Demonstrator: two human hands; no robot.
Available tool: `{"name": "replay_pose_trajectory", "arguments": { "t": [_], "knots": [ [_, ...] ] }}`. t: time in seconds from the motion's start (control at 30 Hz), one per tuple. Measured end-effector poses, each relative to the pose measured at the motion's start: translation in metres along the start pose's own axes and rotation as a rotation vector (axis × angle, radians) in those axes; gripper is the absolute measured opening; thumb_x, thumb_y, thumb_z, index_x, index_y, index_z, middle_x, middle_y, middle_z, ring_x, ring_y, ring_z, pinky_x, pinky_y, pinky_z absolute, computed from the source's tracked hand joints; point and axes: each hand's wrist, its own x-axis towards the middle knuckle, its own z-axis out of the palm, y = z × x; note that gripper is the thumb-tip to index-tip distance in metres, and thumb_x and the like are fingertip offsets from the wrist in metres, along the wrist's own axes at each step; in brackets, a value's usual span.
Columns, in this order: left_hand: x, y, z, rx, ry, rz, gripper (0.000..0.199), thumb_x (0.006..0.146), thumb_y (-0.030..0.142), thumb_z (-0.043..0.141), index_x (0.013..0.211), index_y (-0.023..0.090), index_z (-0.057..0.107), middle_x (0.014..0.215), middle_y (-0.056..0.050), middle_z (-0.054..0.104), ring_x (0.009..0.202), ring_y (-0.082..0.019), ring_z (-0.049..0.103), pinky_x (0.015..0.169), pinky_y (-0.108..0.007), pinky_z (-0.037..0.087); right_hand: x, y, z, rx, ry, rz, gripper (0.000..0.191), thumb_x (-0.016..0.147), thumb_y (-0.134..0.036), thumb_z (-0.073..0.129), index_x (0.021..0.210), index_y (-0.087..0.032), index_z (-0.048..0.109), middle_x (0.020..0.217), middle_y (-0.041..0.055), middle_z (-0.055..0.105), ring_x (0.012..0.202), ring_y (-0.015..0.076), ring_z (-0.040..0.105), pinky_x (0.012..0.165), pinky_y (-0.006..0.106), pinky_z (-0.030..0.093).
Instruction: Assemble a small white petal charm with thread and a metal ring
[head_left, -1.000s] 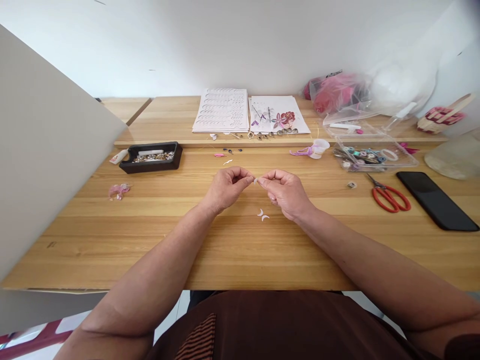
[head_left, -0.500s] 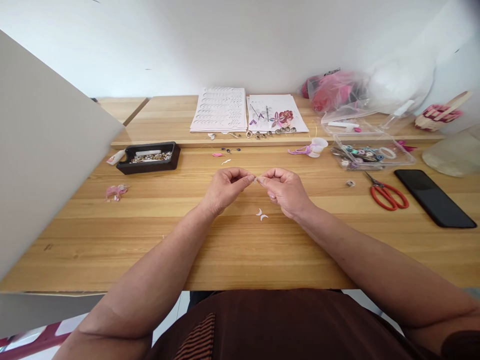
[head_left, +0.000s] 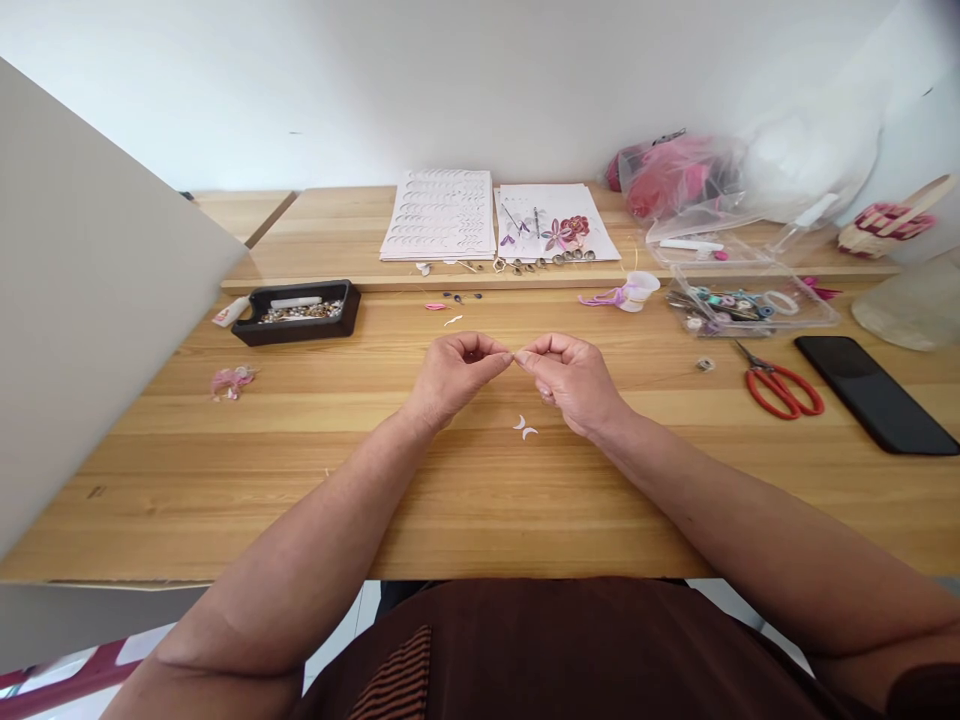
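Observation:
My left hand (head_left: 459,378) and my right hand (head_left: 571,380) meet fingertip to fingertip above the wooden table (head_left: 247,520). Each is closed in a pinch of thumb and forefinger. Whatever lies between the fingertips is too small and too covered to name. Just below, two white crescent-shaped pieces (head_left: 524,427) lie on the wood. Beyond the left hand is a wavy white strip (head_left: 452,320). A thin line runs from near my right hand toward a small spool (head_left: 705,365).
Red-handled scissors (head_left: 784,390) and a black phone (head_left: 874,393) lie at right. Behind them sits a clear box (head_left: 754,310) of spools. A black tray (head_left: 296,328) of beads is at left. Printed sheets (head_left: 439,215) rest on the raised shelf; a white cup (head_left: 640,292) stands before it.
Both hands hold nearly the same pose, their fingertips still together. The thumbs have shifted very slightly. The view has moved a little, so things at right appear farther right.

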Motion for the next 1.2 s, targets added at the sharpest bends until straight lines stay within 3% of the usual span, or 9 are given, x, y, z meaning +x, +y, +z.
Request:
{"name": "replay_pose_trajectory", "arguments": {
  "t": [0.27, 0.43, 0.73, 0.97, 1.2],
  "knots": [
    [-0.001, 0.004, 0.001, -0.061, -0.004, -0.023, 0.025, 0.068, 0.037, 0.078, 0.082, 0.016, 0.074, 0.066, 0.001, 0.061, 0.056, -0.009, 0.043, 0.054, -0.026, 0.034, 0.000, -0.002, 0.001, 0.010, -0.001, 0.005, 0.031, 0.064, -0.038, 0.085, 0.068, -0.018, 0.061, 0.047, -0.0079, 0.046, 0.040, 0.0044, 0.033, 0.038, 0.021, 0.019],
    [0.001, -0.002, 0.002, -0.069, -0.004, 0.000, 0.031, 0.066, 0.044, 0.083, 0.072, 0.016, 0.071, 0.063, 0.002, 0.059, 0.055, -0.008, 0.039, 0.054, -0.026, 0.031, 0.000, -0.001, 0.000, 0.011, -0.013, 0.002, 0.032, 0.064, -0.039, 0.085, 0.067, -0.018, 0.061, 0.046, -0.0079, 0.045, 0.040, 0.0044, 0.033, 0.038, 0.021, 0.019],
    [-0.002, 0.006, -0.001, -0.040, -0.008, -0.044, 0.016, 0.066, 0.024, 0.070, 0.079, 0.016, 0.074, 0.061, 0.002, 0.057, 0.054, -0.009, 0.040, 0.053, -0.026, 0.030, 0.000, -0.002, 0.000, 0.016, 0.003, 0.013, 0.029, 0.065, -0.036, 0.086, 0.068, -0.018, 0.063, 0.045, -0.0079, 0.045, 0.039, 0.0043, 0.032, 0.038, 0.021, 0.019],
    [0.001, -0.003, 0.001, -0.064, -0.002, 0.001, 0.031, 0.066, 0.043, 0.084, 0.076, 0.016, 0.075, 0.071, -0.002, 0.068, 0.059, -0.009, 0.047, 0.057, -0.026, 0.036, 0.000, -0.002, 0.000, 0.016, -0.009, 0.001, 0.029, 0.066, -0.036, 0.084, 0.068, -0.018, 0.062, 0.046, -0.0077, 0.046, 0.039, 0.0041, 0.033, 0.038, 0.021, 0.020],
    [0.003, -0.008, 0.001, -0.055, 0.017, 0.006, 0.031, 0.068, 0.043, 0.084, 0.076, 0.015, 0.073, 0.072, -0.001, 0.068, 0.060, -0.009, 0.049, 0.060, -0.024, 0.037, 0.000, -0.001, 0.000, 0.023, -0.004, -0.001, 0.032, 0.064, -0.038, 0.085, 0.067, -0.017, 0.061, 0.044, -0.0083, 0.046, 0.038, 0.0038, 0.032, 0.038, 0.021, 0.019]
  ]
}}
